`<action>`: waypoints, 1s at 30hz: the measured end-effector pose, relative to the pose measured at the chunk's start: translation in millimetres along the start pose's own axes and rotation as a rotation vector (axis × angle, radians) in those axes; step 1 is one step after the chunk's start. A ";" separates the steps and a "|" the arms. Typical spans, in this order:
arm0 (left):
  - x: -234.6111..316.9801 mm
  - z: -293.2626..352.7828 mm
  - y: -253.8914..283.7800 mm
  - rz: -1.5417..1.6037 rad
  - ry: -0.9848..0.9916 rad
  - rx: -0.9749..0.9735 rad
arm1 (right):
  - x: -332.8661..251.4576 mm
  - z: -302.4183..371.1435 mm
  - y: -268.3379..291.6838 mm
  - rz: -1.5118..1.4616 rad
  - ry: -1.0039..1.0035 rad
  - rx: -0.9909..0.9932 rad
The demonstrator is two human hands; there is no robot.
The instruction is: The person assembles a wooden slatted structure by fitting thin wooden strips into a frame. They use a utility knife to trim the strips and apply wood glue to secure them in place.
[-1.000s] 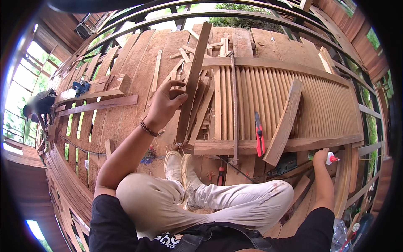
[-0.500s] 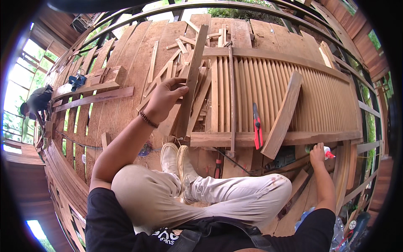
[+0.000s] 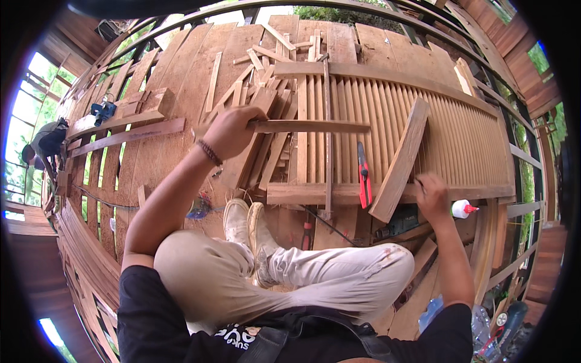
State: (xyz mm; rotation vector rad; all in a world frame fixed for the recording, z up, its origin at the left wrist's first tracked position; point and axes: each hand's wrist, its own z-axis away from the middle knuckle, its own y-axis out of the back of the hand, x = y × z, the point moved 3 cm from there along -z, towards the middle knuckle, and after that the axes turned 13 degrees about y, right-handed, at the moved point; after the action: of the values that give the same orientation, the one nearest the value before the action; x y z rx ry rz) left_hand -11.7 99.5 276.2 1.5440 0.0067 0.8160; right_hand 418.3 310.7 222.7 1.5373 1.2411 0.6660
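Observation:
My left hand (image 3: 233,130) grips one end of a narrow wooden strip (image 3: 311,126), held level over a slatted wooden louvre panel (image 3: 469,142). Near the panel's front rail is my right hand (image 3: 433,196), fingers curled but smeared by motion, so any hold is unclear. To its right, a white glue bottle with a red tip (image 3: 461,209) lies on its side. A thicker wooden piece (image 3: 399,160) rests slantwise across the panel, with a red utility knife (image 3: 364,178) just left of it. A long bar clamp (image 3: 328,139) spans the panel's left part.
Loose wood offcuts (image 3: 263,63) pile up beyond and left of the panel. Under its front edge sit a dark green power tool (image 3: 396,224) and a red-handled screwdriver (image 3: 307,235). At far left, another person (image 3: 49,142) bends near a blue power tool (image 3: 103,112).
My left hand has swung the strip from upright to level, its free end now over the slats. My right hand has left the glue bottle and moved left and up to the front rail.

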 end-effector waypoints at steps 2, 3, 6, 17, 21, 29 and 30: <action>3.8 -1.3 -2.5 -0.056 -0.148 -0.051 | -62.1 -57.3 9.3 -0.166 0.097 0.120; 7.0 -1.3 -3.5 -0.083 -0.227 -0.070 | -87.7 -80.5 7.2 -0.242 0.146 0.153; 17.4 -7.3 -6.1 -0.167 -0.301 -0.171 | -126.3 -116.7 -37.5 -0.499 0.200 -0.041; 6.2 -41.1 8.2 -0.250 -0.507 0.049 | -168.8 -129.0 -113.0 -0.992 -0.275 -0.188; -11.7 -36.4 7.2 0.280 -0.017 0.382 | -164.4 -128.9 -138.4 -1.246 -0.558 -0.070; -24.2 -13.1 -79.3 0.702 0.547 -0.327 | -172.7 -129.7 -158.9 -1.160 -0.606 0.170; -20.7 -11.1 -86.5 0.699 0.569 -0.369 | -173.0 -128.7 -161.5 -1.133 -0.604 0.156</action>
State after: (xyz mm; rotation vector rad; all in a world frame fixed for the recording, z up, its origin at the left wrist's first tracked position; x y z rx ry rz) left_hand 7.0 114.6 189.9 0.9125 -0.2654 1.6877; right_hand 190.2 189.5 145.8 0.7990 1.4211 -0.5970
